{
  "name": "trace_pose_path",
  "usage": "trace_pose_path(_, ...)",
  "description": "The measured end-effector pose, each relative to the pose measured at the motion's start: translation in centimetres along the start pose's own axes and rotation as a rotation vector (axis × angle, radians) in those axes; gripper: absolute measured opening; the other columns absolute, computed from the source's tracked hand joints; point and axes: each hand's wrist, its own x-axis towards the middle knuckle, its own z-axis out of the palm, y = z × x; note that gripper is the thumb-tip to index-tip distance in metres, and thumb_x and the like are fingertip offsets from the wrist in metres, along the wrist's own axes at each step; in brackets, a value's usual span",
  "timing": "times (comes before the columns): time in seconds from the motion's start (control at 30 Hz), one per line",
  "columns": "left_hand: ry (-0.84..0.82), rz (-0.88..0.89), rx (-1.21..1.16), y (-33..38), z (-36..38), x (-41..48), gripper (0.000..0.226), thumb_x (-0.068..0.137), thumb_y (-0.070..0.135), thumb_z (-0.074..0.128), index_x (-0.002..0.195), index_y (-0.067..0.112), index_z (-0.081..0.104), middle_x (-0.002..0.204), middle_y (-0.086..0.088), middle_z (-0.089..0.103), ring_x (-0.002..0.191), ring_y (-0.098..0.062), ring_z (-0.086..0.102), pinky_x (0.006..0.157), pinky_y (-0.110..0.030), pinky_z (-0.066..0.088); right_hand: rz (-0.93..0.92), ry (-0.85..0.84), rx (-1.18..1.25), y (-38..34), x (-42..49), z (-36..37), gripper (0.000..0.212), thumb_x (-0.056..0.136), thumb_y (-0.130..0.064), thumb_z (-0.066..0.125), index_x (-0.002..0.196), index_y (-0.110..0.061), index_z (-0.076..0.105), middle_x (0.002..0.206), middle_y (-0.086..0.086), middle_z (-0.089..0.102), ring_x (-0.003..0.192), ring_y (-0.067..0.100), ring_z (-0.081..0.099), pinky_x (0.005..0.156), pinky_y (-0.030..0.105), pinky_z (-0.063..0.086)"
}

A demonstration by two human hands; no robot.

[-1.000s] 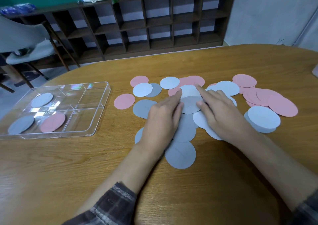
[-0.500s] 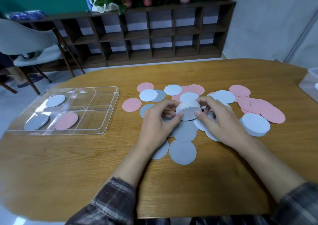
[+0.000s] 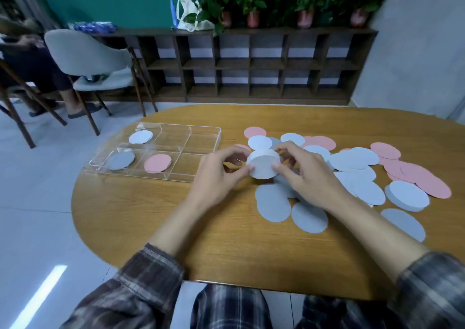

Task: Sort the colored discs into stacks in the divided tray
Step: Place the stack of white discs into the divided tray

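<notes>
Both hands hold a thick stack of white discs [image 3: 263, 165] just above the wooden table [image 3: 201, 228]. My left hand [image 3: 219, 175] pinches its left side and my right hand [image 3: 302, 172] grips its right side. To the left lies a clear divided tray [image 3: 201, 137]. It holds one white disc [image 3: 141, 136] in a far compartment, a grey disc [image 3: 121, 160] and a pink disc [image 3: 157, 163] in near ones. Loose grey discs [image 3: 273, 202], white discs [image 3: 352, 160] and pink discs [image 3: 417, 175] lie scattered to the right.
A second white stack [image 3: 407, 195] sits at the right among the loose discs. Beyond the table stand a grey chair [image 3: 90, 56], a dark shelf unit [image 3: 251, 66] with potted plants on top, and a seated person [image 3: 30, 59] at the far left.
Both hands gathered white discs from the pile into a stack, lifted it off the table and carried it slightly left. My head rose, showing more of the room.
</notes>
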Motion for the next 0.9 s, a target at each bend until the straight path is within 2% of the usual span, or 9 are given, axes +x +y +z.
trace_pose_path(0.13,-0.005,-0.057,0.034,-1.4,-4.3,0.6,0.02,0.085,0.025,0.085,0.103,0.028,0.078,0.087,0.008,0.076,0.081,-0.008,0.071,0.068,-0.022,0.053,0.003,-0.014,0.054,-2.6,2.7,2.3,0.021,0.098,-0.031,0.065,0.117,-0.024,0.061,0.098,-0.013,0.068,0.086,0.008,0.061,0.08,0.029,0.049)
trace_pose_path(0.27,0.015,-0.11,0.058,-3.2,-8.0,1.6,0.018,0.085,0.024,0.085,0.101,0.024,0.077,0.086,0.005,0.077,0.077,-0.013,0.069,0.069,-0.015,0.049,0.025,-0.075,0.136,-4.5,6.3,4.5,0.013,0.096,-0.029,0.067,0.107,-0.025,0.063,0.093,-0.008,0.069,0.08,0.008,0.059,0.07,0.011,0.044)
trace_pose_path(0.33,0.021,-0.137,0.046,-4.4,-9.7,2.4,0.018,0.084,0.025,0.085,0.1,0.024,0.077,0.087,0.002,0.078,0.076,-0.015,0.068,0.072,-0.025,0.054,0.031,-0.107,0.153,-5.4,8.4,5.8,0.013,0.094,-0.031,0.068,0.106,-0.026,0.063,0.088,-0.009,0.069,0.074,0.01,0.059,0.074,0.019,0.047)
trace_pose_path(0.4,0.05,-0.186,0.018,-5.7,-11.3,3.1,0.016,0.084,0.023,0.085,0.099,0.022,0.077,0.087,-0.001,0.078,0.07,-0.011,0.065,0.069,-0.027,0.055,0.032,-0.12,0.167,-6.1,10.7,7.3,0.013,0.093,-0.033,0.069,0.104,-0.028,0.064,0.083,-0.007,0.071,0.061,0.009,0.058,0.073,0.029,0.049)
trace_pose_path(0.47,0.083,-0.234,0.03,-6.7,-12.9,3.9,0.014,0.085,0.021,0.084,0.097,0.019,0.078,0.089,-0.004,0.078,0.07,-0.012,0.066,0.07,-0.024,0.056,0.041,-0.15,0.174,-6.7,13.0,8.7,0.014,0.094,-0.034,0.068,0.105,-0.027,0.065,0.087,-0.005,0.072,0.054,0.003,0.056,0.058,0.022,0.044)
trace_pose_path(0.53,0.104,-0.261,0.062,-7.7,-14.3,4.7,0.012,0.084,0.02,0.084,0.095,0.018,0.078,0.089,-0.005,0.078,0.076,-0.014,0.068,0.076,-0.027,0.057,0.051,-0.172,0.148,-7.3,15.1,10.1,0.016,0.094,-0.035,0.067,0.107,-0.027,0.066,0.089,-0.006,0.072,0.059,0.0,0.056,0.054,0.018,0.039)
trace_pose_path(0.6,0.117,-0.3,0.083,-8.5,-15.7,5.5,0.011,0.085,0.02,0.084,0.094,0.017,0.078,0.089,-0.006,0.078,0.077,-0.012,0.067,0.077,-0.028,0.056,0.059,-0.181,0.128,-7.9,17.1,11.5,0.017,0.094,-0.036,0.067,0.108,-0.027,0.068,0.09,-0.008,0.073,0.069,0.0,0.057,0.059,0.02,0.04)
trace_pose_path(0.77,0.092,-0.395,0.179,-10.6,-18.0,7.4,0.016,0.092,0.029,0.078,0.105,0.02,0.077,0.094,0.0,0.078,0.081,-0.008,0.068,0.06,-0.005,0.043,0.098,-0.201,0.093,-8.0,21.5,15.2,0.02,0.093,-0.036,0.069,0.107,-0.022,0.07,0.082,-0.012,0.068,0.073,0.0,0.056,0.061,0.019,0.038)
trace_pose_path(0.9,0.074,-0.461,0.198,-12.5,-18.7,9.0,0.017,0.095,0.032,0.074,0.106,0.018,0.077,0.102,-0.002,0.077,0.081,-0.009,0.065,0.061,-0.011,0.047,0.113,-0.198,0.063,-7.6,23.8,17.5,0.024,0.094,-0.035,0.069,0.109,-0.017,0.073,0.078,-0.008,0.066,0.079,0.011,0.057,0.061,0.019,0.038)
